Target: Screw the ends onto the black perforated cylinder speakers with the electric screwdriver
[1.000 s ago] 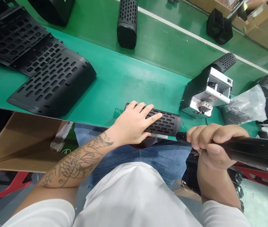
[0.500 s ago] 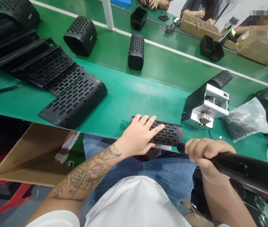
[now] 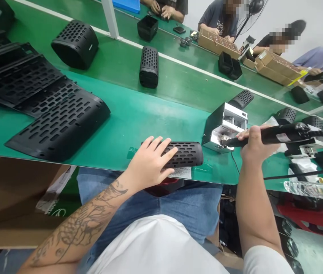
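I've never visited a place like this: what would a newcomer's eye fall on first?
Probably the right hand, gripping a long black tool with its tip at the front of a silver-and-black machine on the green bench. Next, the left hand, spread over a slotted black part near the bench's edge. Then the slotted black panels overlapping at the bench's left.

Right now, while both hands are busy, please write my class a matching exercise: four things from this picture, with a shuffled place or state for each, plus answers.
1. Left hand
2. Right hand
3. Silver-and-black machine
4. Blue tray

A. At the picture's top edge
B. Wrapped around a black tool
C. Spread on a perforated black part
D. Standing at the tool's front end

Pairs: 1-C; 2-B; 3-D; 4-A
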A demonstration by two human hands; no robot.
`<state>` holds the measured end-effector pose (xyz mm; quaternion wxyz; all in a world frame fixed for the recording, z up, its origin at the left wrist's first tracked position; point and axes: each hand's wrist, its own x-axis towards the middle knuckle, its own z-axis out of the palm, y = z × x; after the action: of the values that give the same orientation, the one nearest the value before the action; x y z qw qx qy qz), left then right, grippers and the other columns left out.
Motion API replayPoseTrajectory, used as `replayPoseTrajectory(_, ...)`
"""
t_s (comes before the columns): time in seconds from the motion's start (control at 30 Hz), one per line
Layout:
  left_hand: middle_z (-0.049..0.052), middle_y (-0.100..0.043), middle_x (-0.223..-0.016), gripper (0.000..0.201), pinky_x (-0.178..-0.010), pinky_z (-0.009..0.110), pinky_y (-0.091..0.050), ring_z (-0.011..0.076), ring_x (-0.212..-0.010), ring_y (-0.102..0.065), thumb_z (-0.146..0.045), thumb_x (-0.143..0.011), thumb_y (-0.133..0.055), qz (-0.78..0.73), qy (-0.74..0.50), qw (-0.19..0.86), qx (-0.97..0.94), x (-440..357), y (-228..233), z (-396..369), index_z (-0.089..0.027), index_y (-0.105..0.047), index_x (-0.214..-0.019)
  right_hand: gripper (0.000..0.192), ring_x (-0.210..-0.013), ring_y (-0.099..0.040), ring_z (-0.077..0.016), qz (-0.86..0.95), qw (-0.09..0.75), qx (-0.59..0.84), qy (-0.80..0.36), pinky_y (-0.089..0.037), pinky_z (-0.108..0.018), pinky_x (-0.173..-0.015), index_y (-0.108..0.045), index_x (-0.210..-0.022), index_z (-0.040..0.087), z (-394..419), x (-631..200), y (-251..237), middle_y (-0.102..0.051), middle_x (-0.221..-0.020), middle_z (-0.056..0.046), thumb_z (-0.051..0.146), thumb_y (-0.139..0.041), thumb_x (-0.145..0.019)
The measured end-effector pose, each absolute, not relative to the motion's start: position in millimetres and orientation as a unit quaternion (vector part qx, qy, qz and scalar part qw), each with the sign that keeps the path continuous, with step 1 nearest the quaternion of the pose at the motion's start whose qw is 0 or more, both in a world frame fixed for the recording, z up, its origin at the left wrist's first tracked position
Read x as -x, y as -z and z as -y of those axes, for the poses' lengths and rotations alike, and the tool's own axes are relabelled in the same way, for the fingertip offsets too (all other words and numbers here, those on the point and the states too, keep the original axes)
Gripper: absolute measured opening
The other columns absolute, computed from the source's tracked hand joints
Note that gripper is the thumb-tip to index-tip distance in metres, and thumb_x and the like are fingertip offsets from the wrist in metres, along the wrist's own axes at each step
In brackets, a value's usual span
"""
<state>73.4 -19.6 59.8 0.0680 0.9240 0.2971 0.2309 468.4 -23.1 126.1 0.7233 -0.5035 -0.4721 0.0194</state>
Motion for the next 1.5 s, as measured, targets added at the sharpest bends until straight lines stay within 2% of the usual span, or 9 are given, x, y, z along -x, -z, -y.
replayPoseTrajectory(0.1, 0.024, -0.066, -0.188, 0.075, -0.144, 0.076, -0.054, 0.0509, -0.171, -0.068, -0.046, -0.111, -0.085, -0.298, -0.319, 0.133, -0.890, -42.1, -38.6, 10.0, -0.029, -0.066, -0.181, 0.055, -0.051, -0.066, -0.0183, 0.476, 0.721, 0.502, -0.043, -0.066, -0.038, -0.058, -0.071, -0.091, 0.029, 39.3, -461.0, -130.0, -0.067, -0.062, 0.009, 0.068, -0.110, -0.091)
replayPoseTrajectory(0.23, 0.029, -0.044, -0.202, 0.124, -0.147, 0.077, -0.054, 0.0542, -0.187, -0.051, -0.056, -0.099, -0.101, -0.332, -0.337, 0.278, -0.836, -13.9, -2.5, 0.6, -0.030, -0.033, -0.199, 0.045, -0.052, -0.066, -0.0166, 0.502, 0.723, 0.462, -0.106, -0.066, -0.036, -0.057, -0.075, -0.092, 0.029, 73.5, -429.4, -155.0, -0.069, -0.068, 0.007, 0.059, -0.109, -0.097)
replayPoseTrajectory(0.33, 0.030, -0.044, -0.200, 0.144, -0.150, 0.076, -0.051, 0.0525, -0.185, -0.054, -0.052, -0.088, -0.112, -0.336, -0.326, 0.346, -0.813, -14.4, 15.4, 0.9, -0.029, -0.025, -0.200, 0.040, -0.043, -0.061, -0.0166, 0.548, 0.723, 0.374, -0.194, -0.063, -0.035, -0.049, -0.082, -0.100, 0.031, 94.6, -391.6, -168.8, -0.069, -0.065, 0.008, 0.061, -0.108, -0.097)
replayPoseTrajectory(0.47, 0.027, -0.052, -0.193, 0.135, -0.151, 0.074, -0.051, 0.0494, -0.181, -0.059, -0.045, -0.087, -0.113, -0.347, -0.338, 0.356, -0.799, -23.2, 21.4, 2.8, -0.028, -0.034, -0.195, 0.043, -0.036, -0.055, -0.0140, 0.585, 0.688, 0.305, -0.303, -0.062, -0.033, -0.045, -0.082, -0.101, 0.031, 98.6, -340.0, -170.0, -0.070, -0.062, 0.009, 0.070, -0.102, -0.102)
replayPoseTrajectory(0.6, 0.026, -0.056, -0.190, 0.129, -0.151, 0.072, -0.052, 0.0491, -0.179, -0.061, -0.044, -0.086, -0.112, -0.338, -0.346, 0.349, -0.803, -25.2, 20.8, 2.2, -0.026, -0.041, -0.191, 0.039, -0.042, -0.066, -0.0157, 0.620, 0.650, 0.265, -0.351, -0.068, -0.034, -0.051, -0.082, -0.101, 0.030, 79.3, -315.6, -161.6, -0.076, -0.065, 0.007, 0.062, -0.104, -0.102)
replayPoseTrajectory(0.7, 0.027, -0.058, -0.188, 0.125, -0.151, 0.071, -0.052, 0.0493, -0.179, -0.061, -0.047, -0.087, -0.111, -0.317, -0.361, 0.348, -0.805, -25.7, 21.2, 1.9, -0.024, -0.043, -0.189, 0.039, -0.044, -0.068, -0.0164, 0.622, 0.649, 0.269, -0.346, -0.069, -0.034, -0.053, -0.081, -0.100, 0.029, 67.1, -306.4, -155.2, -0.077, -0.066, 0.006, 0.061, -0.104, -0.102)
replayPoseTrajectory(0.83, 0.027, -0.058, -0.188, 0.124, -0.152, 0.070, -0.052, 0.0489, -0.179, -0.061, -0.045, -0.087, -0.111, -0.317, -0.358, 0.353, -0.804, -28.2, 20.7, 3.2, -0.024, -0.044, -0.189, 0.047, -0.041, -0.062, -0.0137, 0.593, 0.669, 0.300, -0.334, -0.065, -0.030, -0.049, -0.075, -0.093, 0.028, 62.8, -292.6, -149.1, -0.071, -0.062, 0.009, 0.062, -0.108, -0.097)
replayPoseTrajectory(1.07, 0.026, -0.058, -0.188, 0.129, -0.151, 0.068, -0.054, 0.0493, -0.180, -0.061, -0.044, -0.086, -0.114, -0.308, -0.362, 0.361, -0.802, -30.1, 21.9, 6.1, -0.025, -0.041, -0.191, 0.025, -0.048, -0.067, -0.0134, 0.618, 0.615, 0.262, -0.413, -0.070, -0.030, -0.058, -0.082, -0.101, 0.027, 65.0, -295.6, -147.7, -0.073, -0.067, 0.007, 0.037, -0.105, -0.102)
replayPoseTrajectory(1.5, 0.024, -0.061, -0.186, 0.130, -0.150, 0.068, -0.057, 0.0501, -0.177, -0.063, -0.054, -0.085, -0.114, -0.324, -0.368, 0.372, -0.788, -30.1, 29.7, 8.8, -0.027, -0.045, -0.191, 0.023, -0.051, -0.063, -0.0145, 0.648, 0.582, 0.263, -0.415, -0.068, -0.033, -0.059, -0.080, -0.111, 0.032, 74.1, -298.5, -130.4, -0.071, -0.072, 0.007, 0.035, -0.102, -0.104)
